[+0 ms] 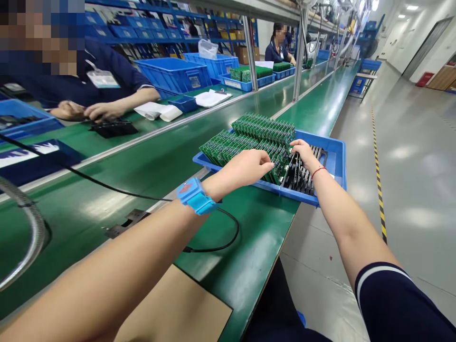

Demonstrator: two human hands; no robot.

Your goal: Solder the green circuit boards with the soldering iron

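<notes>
Holds the left hand half-curled by close rows of green circuit boards standing in a blue tray on the green bench. Bends the right hand at the rows' end, beside dark flat parts in the same tray. Cannot tell whether gripping anything with either.

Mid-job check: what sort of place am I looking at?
Probably an electronics assembly line: green circuit boards stand in rows in a blue tray, a long green workbench runs into the distance, and co-workers are stationed across it.
</notes>
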